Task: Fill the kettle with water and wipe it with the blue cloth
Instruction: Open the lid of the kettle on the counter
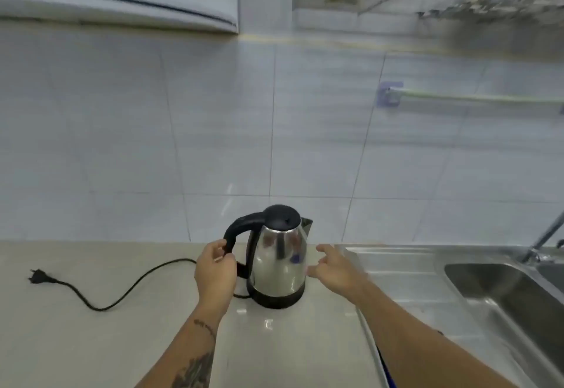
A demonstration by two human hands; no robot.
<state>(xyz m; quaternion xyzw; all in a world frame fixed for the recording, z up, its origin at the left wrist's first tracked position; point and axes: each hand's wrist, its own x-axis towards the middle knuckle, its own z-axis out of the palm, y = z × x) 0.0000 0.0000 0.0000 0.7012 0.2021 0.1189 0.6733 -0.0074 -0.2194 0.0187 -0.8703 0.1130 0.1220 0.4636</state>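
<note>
A steel kettle with a black lid, handle and base stands upright on the beige counter, near the wall. My left hand curls around the lower part of its black handle. My right hand hovers open just right of the kettle's body, fingers spread, not clearly touching it. A sliver of something blue shows under my right forearm at the sink's edge; I cannot tell whether it is the cloth.
The black power cord with its plug lies loose on the counter to the left. A steel sink with drainboard and a tap sits to the right. A tiled wall rises behind, with a rail on it.
</note>
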